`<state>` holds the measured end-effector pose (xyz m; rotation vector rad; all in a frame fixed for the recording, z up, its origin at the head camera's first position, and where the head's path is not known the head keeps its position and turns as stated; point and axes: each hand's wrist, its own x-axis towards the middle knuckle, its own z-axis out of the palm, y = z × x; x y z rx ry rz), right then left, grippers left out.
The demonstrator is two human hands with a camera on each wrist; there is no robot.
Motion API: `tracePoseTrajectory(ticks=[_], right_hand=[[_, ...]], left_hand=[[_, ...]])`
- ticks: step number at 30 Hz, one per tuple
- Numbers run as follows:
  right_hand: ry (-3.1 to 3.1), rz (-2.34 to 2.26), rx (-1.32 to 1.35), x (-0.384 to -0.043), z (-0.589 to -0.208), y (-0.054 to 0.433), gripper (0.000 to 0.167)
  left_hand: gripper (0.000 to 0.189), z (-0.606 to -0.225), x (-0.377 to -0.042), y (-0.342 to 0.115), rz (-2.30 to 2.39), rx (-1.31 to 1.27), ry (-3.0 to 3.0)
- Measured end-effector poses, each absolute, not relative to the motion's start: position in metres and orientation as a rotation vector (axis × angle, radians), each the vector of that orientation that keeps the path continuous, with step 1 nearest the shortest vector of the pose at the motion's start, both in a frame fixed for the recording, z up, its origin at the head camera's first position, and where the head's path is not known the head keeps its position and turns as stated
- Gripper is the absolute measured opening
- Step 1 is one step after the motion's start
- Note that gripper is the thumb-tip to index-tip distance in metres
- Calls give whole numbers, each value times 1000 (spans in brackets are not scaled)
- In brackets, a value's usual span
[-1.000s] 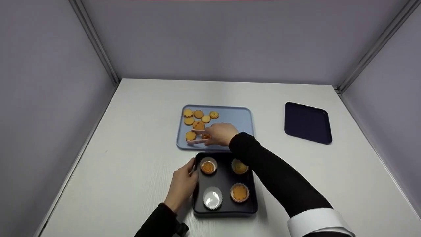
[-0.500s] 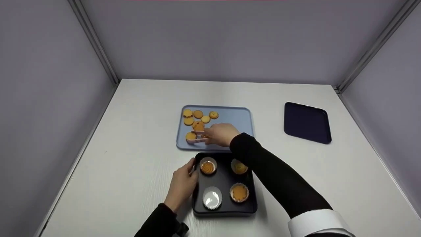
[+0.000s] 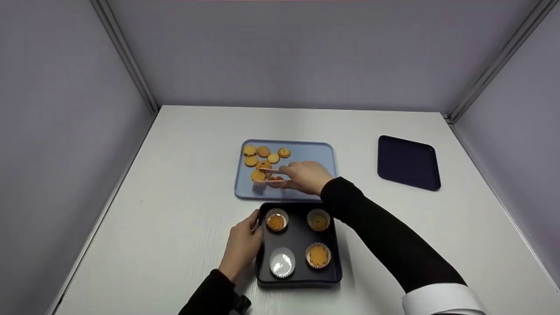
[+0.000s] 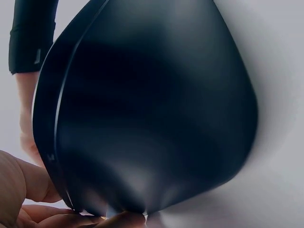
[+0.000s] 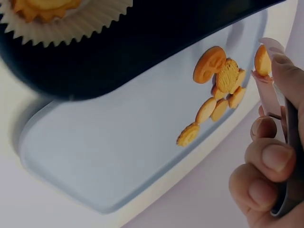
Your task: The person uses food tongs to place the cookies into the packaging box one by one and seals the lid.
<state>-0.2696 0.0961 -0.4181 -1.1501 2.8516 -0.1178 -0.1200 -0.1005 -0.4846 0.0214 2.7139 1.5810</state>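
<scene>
My right hand (image 3: 310,176) holds tongs (image 5: 268,97) with pale pink tips and a dark handle. Between the tips is a round golden cookie (image 5: 262,61), just above the light-blue tray (image 3: 310,151). My left hand (image 3: 241,245) grips the left side of a dark baking pan (image 3: 297,245), thumb at the rim; its fingers show low in the left wrist view. Three white paper cups in the pan hold cookies, among them a swirled cookie (image 3: 276,222) and a flower-shaped cookie (image 3: 318,256). A shiny white paper cup (image 3: 282,263) stands at the front left.
Several more cookies (image 5: 228,76) lie on the left half of the light-blue tray, some touching. A dark navy tray (image 3: 409,162) lies at the right of the white table (image 3: 175,175). Grey-lilac panels (image 3: 280,57) enclose the table on the back and sides.
The tongs, earlier spread around the round cookie, now pinch it. My right hand has drawn a little to the right and up with it. My left hand and the pan stay put.
</scene>
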Motion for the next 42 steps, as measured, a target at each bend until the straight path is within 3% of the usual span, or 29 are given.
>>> tracePoseTrajectory(ticks=[9, 42], right_hand=[[2851, -113, -1209, -263, -410, 120, 47], [2750, -358, -1707, -195, -384, 184, 45]], left_hand=[[49, -486, -121, -99, 1574, 19, 2723], [51, -485, -122, -101, 1601, 8, 2682]])
